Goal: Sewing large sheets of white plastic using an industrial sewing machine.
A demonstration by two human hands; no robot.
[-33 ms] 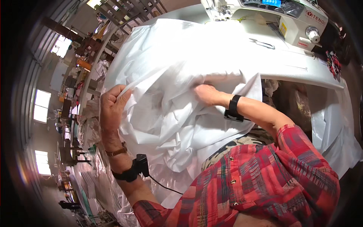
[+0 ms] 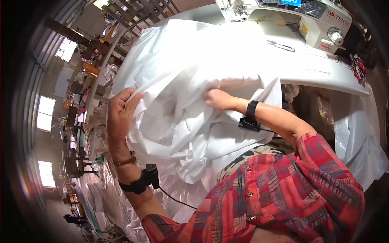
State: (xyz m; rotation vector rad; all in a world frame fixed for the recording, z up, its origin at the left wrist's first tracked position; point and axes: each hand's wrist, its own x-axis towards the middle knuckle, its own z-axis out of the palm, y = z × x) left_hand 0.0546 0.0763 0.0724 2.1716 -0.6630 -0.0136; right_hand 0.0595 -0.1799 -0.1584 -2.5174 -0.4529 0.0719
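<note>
A large white sheet of thin, slightly sheer fabric (image 2: pixel 194 125) lies bunched over the table and hangs over my lap in loose folds. At its left side my left hand (image 2: pixel 122 107) is closed, pinching an edge between thumb and fingers. Near the middle of the cloth, my right hand (image 2: pixel 219 99) is closed on a fold; its fingertips are hidden in the fabric and a little blurred. Beyond the cloth, at the upper right, stands a white sewing machine (image 2: pixel 310 22). Small thread snips (image 2: pixel 281 46) lie on the table by the machine.
The white table edge (image 2: pixel 324 85) curves along the right, with more pale sheeting (image 2: pixel 356 137) hanging below it. A patterned cloth scrap (image 2: pixel 358 69) hangs by the machine. Clear plastic sheeting (image 2: pixel 121 202) spreads on the left, and a metal rack (image 2: pixel 133 18) stands behind.
My right hand has shifted slightly left with the fold in it. The left hand has barely moved.
</note>
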